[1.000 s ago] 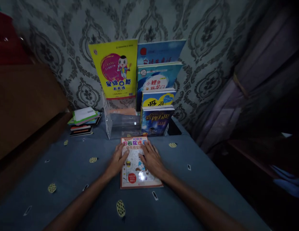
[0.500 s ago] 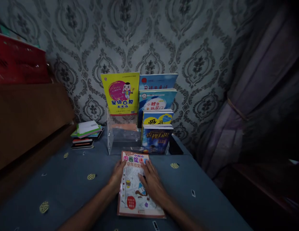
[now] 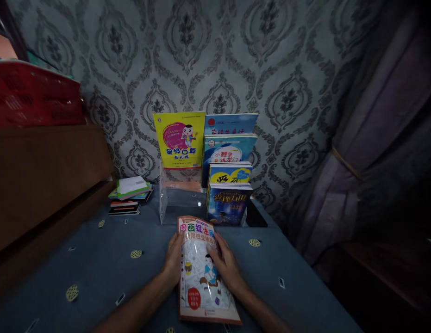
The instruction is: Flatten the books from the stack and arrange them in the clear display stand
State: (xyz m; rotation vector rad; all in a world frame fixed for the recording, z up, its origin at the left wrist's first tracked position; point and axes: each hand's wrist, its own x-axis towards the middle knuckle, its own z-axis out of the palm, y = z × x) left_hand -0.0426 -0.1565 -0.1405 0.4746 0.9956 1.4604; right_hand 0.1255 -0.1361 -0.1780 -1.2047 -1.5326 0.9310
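A picture book [image 3: 199, 273] with an orange-brown border and colourful title characters is in both my hands, its cover facing me and slightly bowed. My left hand [image 3: 173, 259] is closed on the book's left edge, its thumb at the front. On the right edge my right hand [image 3: 228, 266] grips it, thumb across the cover and the other fingers partly behind. Just beyond the book stands a clear acrylic stepped rack [image 3: 163, 199]. Its left side carries a yellow workbook [image 3: 180, 141] at the back; its right side has blue books [image 3: 231, 148] and a dark blue book [image 3: 227, 208] in front.
A stack of books [image 3: 130, 194] lies left of the rack. A dark flat object [image 3: 257, 215] lies by the rack's right side. Further left, a red basket [image 3: 34, 95] sits on a brown wooden piece [image 3: 48, 171]. A tied curtain [image 3: 340, 185] hangs at right, beside the blue cloth [image 3: 97, 259].
My right hand has shifted from lying over the cover to gripping the right edge. The book now looks raised and bowed. The camera view has moved slightly.
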